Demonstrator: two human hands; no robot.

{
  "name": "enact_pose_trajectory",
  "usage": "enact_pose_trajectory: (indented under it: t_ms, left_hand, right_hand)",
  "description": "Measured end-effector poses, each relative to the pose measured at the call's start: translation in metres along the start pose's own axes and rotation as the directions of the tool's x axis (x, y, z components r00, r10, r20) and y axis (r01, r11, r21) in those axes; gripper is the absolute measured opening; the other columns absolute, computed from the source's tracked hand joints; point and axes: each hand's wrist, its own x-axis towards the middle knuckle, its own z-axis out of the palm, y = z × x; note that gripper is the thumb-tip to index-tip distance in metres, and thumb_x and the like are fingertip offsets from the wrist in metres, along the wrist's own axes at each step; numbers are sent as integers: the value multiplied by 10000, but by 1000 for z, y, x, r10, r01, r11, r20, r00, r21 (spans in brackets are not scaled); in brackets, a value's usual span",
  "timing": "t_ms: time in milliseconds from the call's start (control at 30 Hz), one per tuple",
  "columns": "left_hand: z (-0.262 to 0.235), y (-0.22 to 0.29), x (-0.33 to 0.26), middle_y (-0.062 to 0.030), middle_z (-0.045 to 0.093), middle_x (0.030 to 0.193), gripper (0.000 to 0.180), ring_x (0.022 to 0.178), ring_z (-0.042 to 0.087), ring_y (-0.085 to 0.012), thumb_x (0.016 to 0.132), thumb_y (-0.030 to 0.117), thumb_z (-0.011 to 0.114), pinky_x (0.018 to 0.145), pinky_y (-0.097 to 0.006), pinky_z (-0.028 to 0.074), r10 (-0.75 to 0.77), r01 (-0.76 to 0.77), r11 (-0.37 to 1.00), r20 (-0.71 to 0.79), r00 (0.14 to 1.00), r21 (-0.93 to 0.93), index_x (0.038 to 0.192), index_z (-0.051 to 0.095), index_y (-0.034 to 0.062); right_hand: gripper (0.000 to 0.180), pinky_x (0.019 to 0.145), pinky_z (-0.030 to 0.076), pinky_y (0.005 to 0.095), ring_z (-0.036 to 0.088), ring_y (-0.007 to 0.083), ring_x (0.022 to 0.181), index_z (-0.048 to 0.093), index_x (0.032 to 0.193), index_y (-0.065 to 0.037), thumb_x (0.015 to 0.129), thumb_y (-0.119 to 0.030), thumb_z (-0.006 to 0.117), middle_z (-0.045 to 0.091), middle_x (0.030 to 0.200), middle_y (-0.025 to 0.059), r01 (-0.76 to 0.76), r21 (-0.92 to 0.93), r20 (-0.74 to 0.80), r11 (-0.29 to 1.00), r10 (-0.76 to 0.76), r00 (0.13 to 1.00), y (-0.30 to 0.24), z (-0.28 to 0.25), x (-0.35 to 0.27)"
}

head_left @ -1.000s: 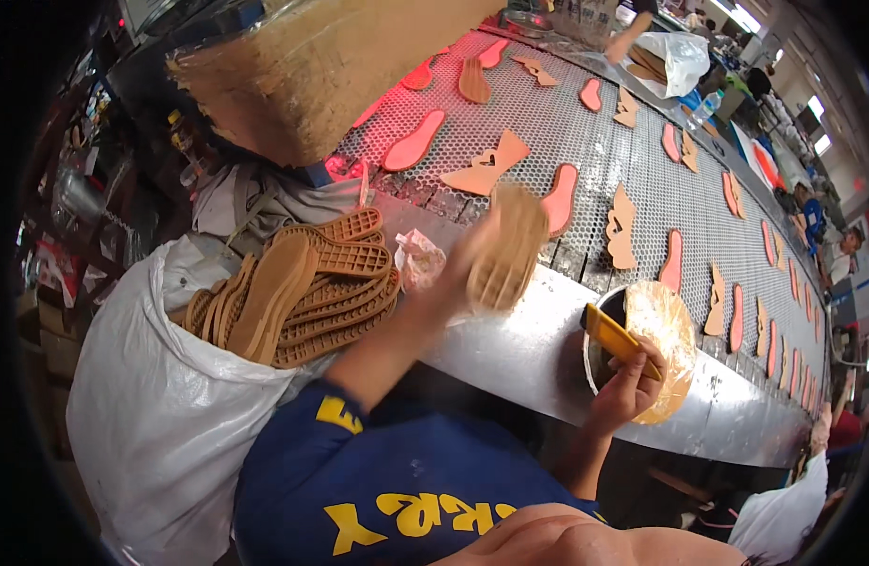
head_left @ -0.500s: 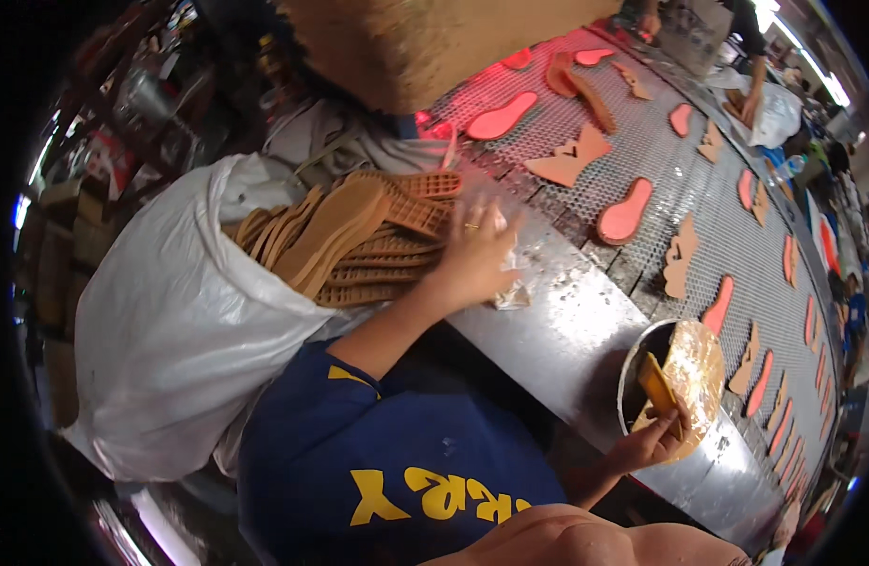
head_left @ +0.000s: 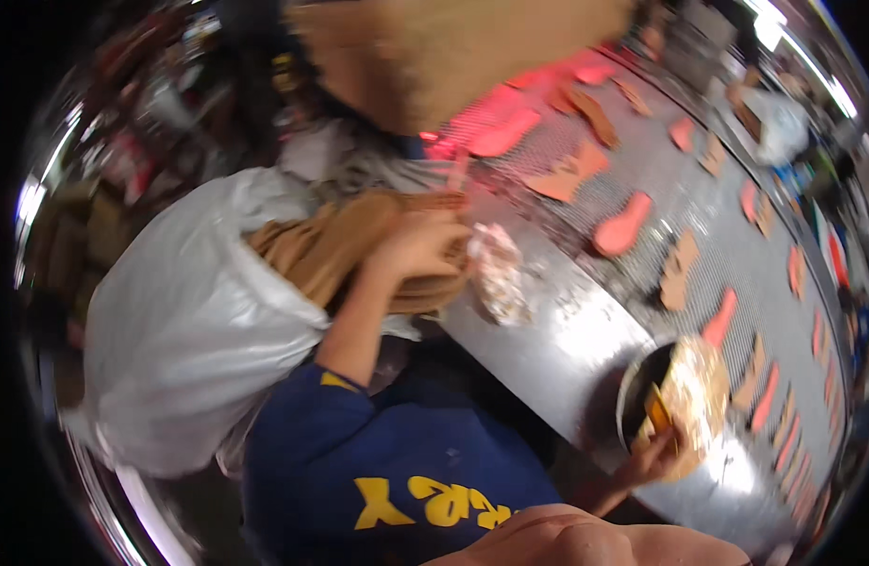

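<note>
My left hand (head_left: 421, 247) lies over the ends of brown shoe soles (head_left: 359, 236), which are stacked in the mouth of a white sack (head_left: 189, 311). Its fingers look bent but are blurred, so their hold is unclear. Beside it, a crumpled plastic-wrapped bundle (head_left: 497, 275) rests on the metal ledge (head_left: 571, 330). At the lower right, my right hand (head_left: 656, 455) grips a flat yellow tool (head_left: 657, 407) over a round metal pot (head_left: 625, 401). The tool's working end is hidden. A shiny, film-covered tan board (head_left: 696, 387) covers part of the pot.
Past the ledge runs a mesh conveyor (head_left: 633, 160) carrying several pink insoles (head_left: 623, 224) and scalloped tan pieces (head_left: 679, 269). A large brown box-like block (head_left: 434, 57) overhangs the far end, near a red glow. Across the belt lies a white plastic bag (head_left: 779, 127).
My left hand has moved left from the crumpled bundle onto the soles, leaving the bundle on the ledge. My right hand stays at the pot with the yellow tool tilted lower.
</note>
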Motion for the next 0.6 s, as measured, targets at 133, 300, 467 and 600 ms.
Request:
enact_pose_trajectory:
  t_ms: [133,300,467,600]
  left_hand:
    - [-11,11,6,-103,594,990,424,920,593,-293,640,239,716,793,-413,476,84,-72,988,-84,993,137,1034,651,98]
    - [-35,35,-14,-107,513,1108,493,1017,558,-273,673,214,727,811,-384,487,231,-199,971,-303,925,131,1118,594,46]
    - [-34,91,-25,-128,510,1084,481,1035,555,-269,695,175,713,835,-352,491,508,-495,855,-446,737,157,1111,569,-19]
    - [1,120,-16,-167,529,1133,349,1034,571,-276,794,39,582,776,-326,517,728,-754,654,-326,603,66,1123,538,-69]
  right_hand:
    - [168,598,348,197,426,87,698,585,1088,-45,954,-68,486,555,901,42,85,-181,29,980,-81,996,-2,15,2]
    - [183,625,374,224,457,121,749,590,1098,-45,946,-67,490,557,924,65,211,-316,103,925,-187,977,-8,33,-4]
    - [199,651,401,252,488,154,799,595,1108,-45,938,-66,494,558,946,87,262,-355,143,897,-225,964,-4,32,-2]
    - [213,673,422,274,513,180,839,599,1117,-46,931,-65,497,559,964,106,295,-384,174,875,-246,954,-5,30,1]
